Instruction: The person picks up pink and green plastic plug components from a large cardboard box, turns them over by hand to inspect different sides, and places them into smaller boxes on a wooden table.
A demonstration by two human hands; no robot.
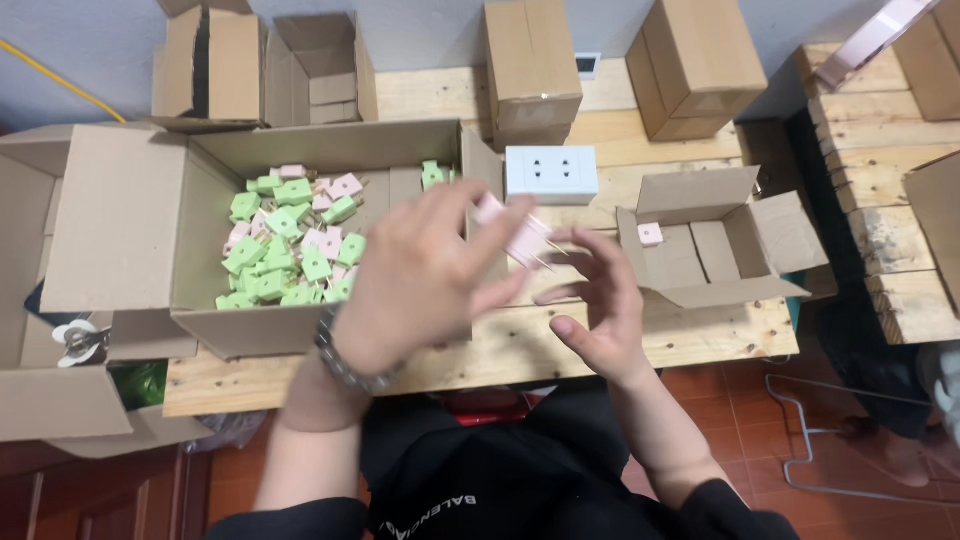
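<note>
Your left hand [420,275] is raised over the wooden plank bench [640,345], its fingers pinched around a small pink plastic plug [520,238] whose thin metal pins point right. Your right hand [600,300] hangs just beside it with fingers spread and loose, holding nothing, its fingertips close to the pins but, as far as I can tell, not on them. So the pink plug sits in mid-air between your two hands, in front of the white socket block [551,173] that rests on the bench a little farther away.

Judging by how things lie, you are near the start. The large open cardboard box [200,200] on your left is still well stocked with a loose heap of green and pink plugs [290,250], green ones being the greater share. The small open cardboard box [745,245] on your right holds only one pink plug [650,234], lying at its far left corner, with the bottom otherwise bare. Most of the heap seems yet to be handled.

Along the far edge stand more cartons: an open empty cardboard box [320,70] at the left, and two closed brown cartons [530,65] further right. I cannot tell what those closed ones contain.
</note>
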